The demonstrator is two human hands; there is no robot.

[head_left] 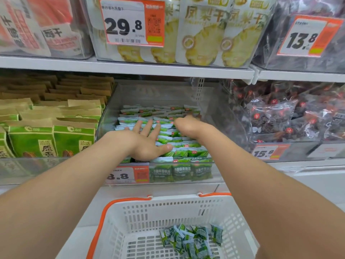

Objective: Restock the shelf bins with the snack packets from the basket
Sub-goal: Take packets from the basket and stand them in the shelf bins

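A clear plastic shelf bin (pixel 222 116) in the middle shelf holds rows of small green-and-white snack packets (pixel 188 151). My left hand (pixel 147 141) lies flat on the packets near the bin's front, fingers spread and straight. My right hand (pixel 188 124) reaches deeper into the bin, bent at the wrist; its fingers are blurred and mostly hidden among the packets. Below, a white basket (pixel 168 208) with orange handles holds several loose green packets (pixel 192 240) in its right part.
Left of the bin stand green and kraft paper bags (pixel 50 139). To the right lie dark packets in clear wrap (pixel 291 116). Pineapple pouches (pixel 201 34) and price tags fill the shelf above. A price tag (pixel 127 175) reading 8.8 hangs on the bin's front.
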